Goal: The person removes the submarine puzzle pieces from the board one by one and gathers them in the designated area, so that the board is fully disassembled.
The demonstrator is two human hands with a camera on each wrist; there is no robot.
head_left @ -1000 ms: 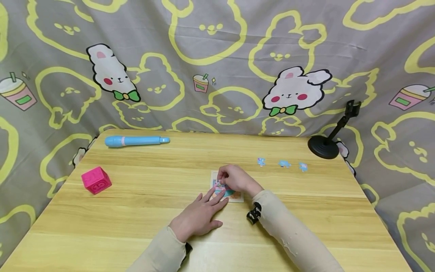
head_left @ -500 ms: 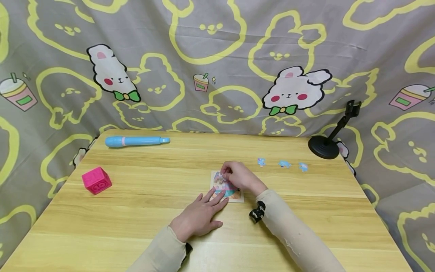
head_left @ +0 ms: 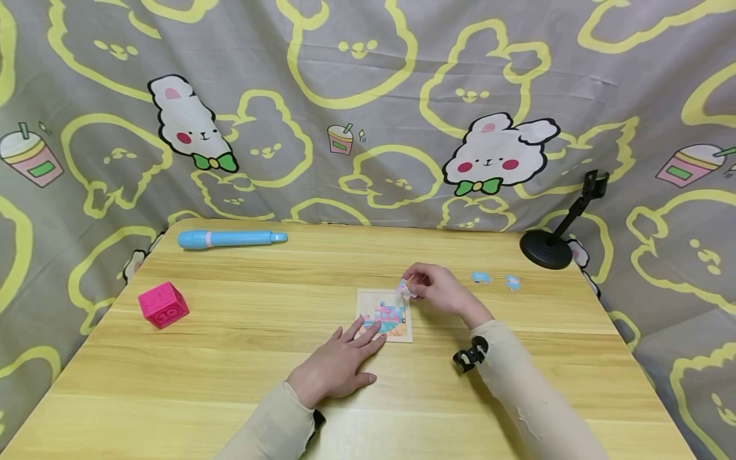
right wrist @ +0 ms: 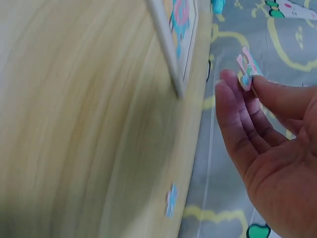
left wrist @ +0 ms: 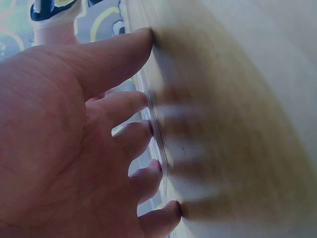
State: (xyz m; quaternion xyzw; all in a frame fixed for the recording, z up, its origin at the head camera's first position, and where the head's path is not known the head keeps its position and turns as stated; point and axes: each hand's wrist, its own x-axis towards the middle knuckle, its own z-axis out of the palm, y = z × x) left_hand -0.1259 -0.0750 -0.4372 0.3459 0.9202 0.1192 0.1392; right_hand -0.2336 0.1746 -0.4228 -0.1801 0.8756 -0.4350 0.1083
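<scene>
My left hand (head_left: 339, 369) lies with fingers spread, fingertips on the lower left part of a small square puzzle board (head_left: 368, 296). In the left wrist view, the fingertips rest along the board's edge and the thumb points to the table. My right hand (head_left: 443, 291) pinches a small pink, white and blue jigsaw piece (head_left: 404, 289) between thumb and fingers, at the board's back right corner. In the right wrist view this piece (right wrist: 247, 69) is held up off the table. A colourful picture (head_left: 391, 319) fills the lower right of the board; its upper left shows bare backing.
Two loose blue jigsaw pieces, a wider one (head_left: 480, 278) and a smaller one (head_left: 513, 282), lie right of the right hand. A black stand (head_left: 546, 249) is at the back right. At left are a blue toy microphone (head_left: 232, 239) and a pink cube (head_left: 163, 305). A patterned curtain (head_left: 397, 96) hangs behind.
My right hand has moved from over the board up and to the right, carrying the jigsaw piece. It now covers the spot where another loose piece lay. The left hand has stayed put.
</scene>
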